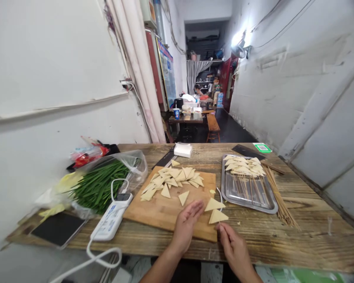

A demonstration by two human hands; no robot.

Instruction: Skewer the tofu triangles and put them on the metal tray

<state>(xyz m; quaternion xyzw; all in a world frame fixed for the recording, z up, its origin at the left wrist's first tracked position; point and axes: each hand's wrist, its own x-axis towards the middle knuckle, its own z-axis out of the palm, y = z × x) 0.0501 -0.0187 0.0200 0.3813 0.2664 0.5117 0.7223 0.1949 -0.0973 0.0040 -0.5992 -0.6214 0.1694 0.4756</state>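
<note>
Low at the right of the board, my right hand [235, 244] pinches the bottom end of a thin skewer. Pale tofu triangles [218, 216] sit on that skewer, one above the other. My left hand [188, 221] is open over the board's front right part, fingers stretched out, just left of the skewered pieces and holding nothing. Behind it a single loose triangle [183, 197] lies on the wooden cutting board [162, 212]. A heap of such triangles [172, 179] covers the board's back part.
To the right, a metal tray [271, 206] bears filled skewers [244, 167]; bare bamboo sticks [280, 196] lie beside it. Left are bagged green chives [103, 182], a white power strip [113, 218] with its cord and a dark tablet-like slab [59, 229]. A white box [183, 150] stands behind the board.
</note>
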